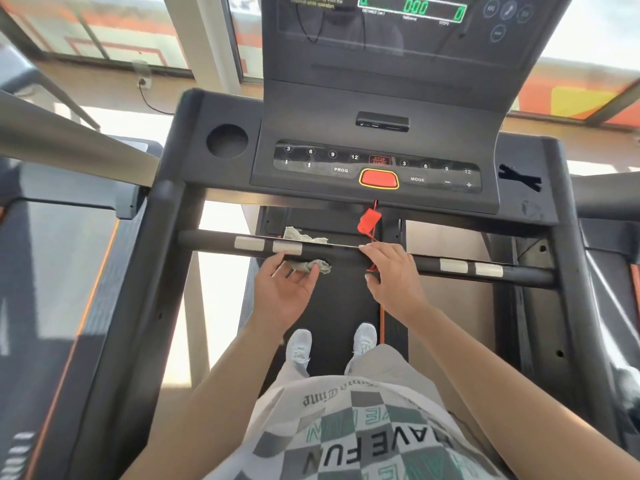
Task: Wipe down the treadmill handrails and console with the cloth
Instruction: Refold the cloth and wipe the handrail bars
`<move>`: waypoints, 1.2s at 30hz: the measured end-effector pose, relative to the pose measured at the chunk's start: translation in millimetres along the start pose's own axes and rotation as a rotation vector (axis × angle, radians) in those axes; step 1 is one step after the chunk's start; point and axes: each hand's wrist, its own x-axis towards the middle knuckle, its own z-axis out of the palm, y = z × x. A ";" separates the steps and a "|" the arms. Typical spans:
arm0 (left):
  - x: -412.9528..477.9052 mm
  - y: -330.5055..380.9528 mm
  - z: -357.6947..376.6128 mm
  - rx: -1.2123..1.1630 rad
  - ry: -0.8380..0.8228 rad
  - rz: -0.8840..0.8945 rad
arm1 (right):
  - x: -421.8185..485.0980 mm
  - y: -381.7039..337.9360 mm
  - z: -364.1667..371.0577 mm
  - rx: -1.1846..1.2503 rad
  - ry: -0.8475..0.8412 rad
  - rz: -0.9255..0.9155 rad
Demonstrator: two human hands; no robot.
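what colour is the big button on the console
The big button is red with a yellow rim; head view.

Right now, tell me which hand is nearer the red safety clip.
Right. Right hand grips the crossbar just below the clip; left hand, holding the cloth, farther left.
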 end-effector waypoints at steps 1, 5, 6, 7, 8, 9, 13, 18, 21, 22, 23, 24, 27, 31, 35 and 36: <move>-2.1 8.9 -3.8 -0.013 0.014 0.026 | 0.3 -1.0 1.5 -0.010 0.021 0.006; -15.0 44.2 -16.7 -0.035 0.034 0.139 | 5.7 -12.1 11.5 -0.126 0.104 0.051; -17.9 52.6 -19.5 -0.028 0.043 0.169 | 7.7 -15.8 15.2 -0.155 0.130 0.067; -19.9 61.0 -22.6 -0.029 0.055 0.194 | 9.9 -18.7 19.0 -0.171 0.153 0.083; -21.8 69.2 -25.1 -0.043 0.065 0.213 | 11.6 -21.2 22.0 -0.178 0.175 0.099; -22.9 77.0 -28.2 -0.060 0.081 0.232 | 12.5 -22.8 24.2 -0.178 0.193 0.113; -31.5 98.1 -29.1 -0.065 0.132 0.311 | 10.7 -22.0 29.8 -0.118 0.224 0.124; -41.7 111.6 -24.0 -0.080 0.173 0.377 | 13.4 -22.3 30.1 -0.023 0.198 0.167; -39.3 104.6 -22.7 -0.051 0.181 0.373 | 12.9 -22.3 29.9 -0.001 0.189 0.177; -37.5 100.4 -25.5 -0.016 0.167 0.349 | 12.6 -22.1 30.2 0.003 0.186 0.180; -34.7 95.0 -27.5 0.014 0.148 0.322 | 12.5 -22.0 30.4 0.006 0.184 0.182; -33.4 90.0 -28.0 0.046 0.135 0.299 | 12.3 -21.9 30.7 0.007 0.182 0.183; -22.6 73.5 -28.3 0.142 0.150 0.209 | 12.4 -20.7 31.7 0.012 0.181 0.190; -26.3 37.9 -19.5 0.284 0.151 0.177 | 12.7 -19.1 31.8 0.013 0.165 0.188; -38.4 20.7 -9.4 0.627 0.098 0.207 | 11.7 -14.4 31.7 0.022 0.145 0.174; -42.2 21.3 -7.3 0.705 0.105 0.264 | 11.4 -13.4 31.9 0.025 0.147 0.171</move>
